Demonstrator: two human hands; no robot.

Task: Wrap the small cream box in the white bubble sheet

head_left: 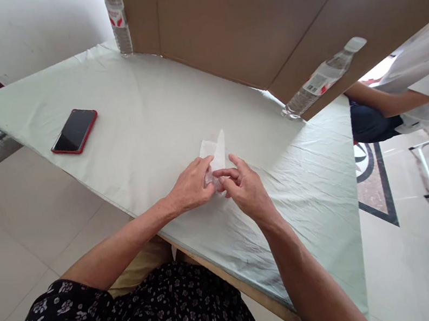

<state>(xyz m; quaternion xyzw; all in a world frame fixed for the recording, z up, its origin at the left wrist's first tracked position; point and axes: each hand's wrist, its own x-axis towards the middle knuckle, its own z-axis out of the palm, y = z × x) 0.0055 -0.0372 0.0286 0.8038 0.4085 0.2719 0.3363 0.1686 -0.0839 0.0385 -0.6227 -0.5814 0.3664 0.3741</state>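
Observation:
Above the table, a thin white sheet point(218, 151), like tissue or paper, stands up between my two hands with a pointed corner on top. Crinkled, clear-looking film point(211, 176) shows at its lower part. My left hand point(193, 185) grips the left side, thumb below and fingers curled over the top. From the right, my right hand point(246, 188) has thumb and fingers bent together at the lower edge, with one finger raised apart. Exactly what lies between the right fingertips is too small to make out.
A pale green cloth point(141, 118) covers the table. On the left lies a phone point(75, 131) in a red case. A water bottle point(118, 23) stands beside the brown cardboard panel point(224, 22); another bottle point(322, 79) is at its right end. Another person's arm point(387, 98) is beyond.

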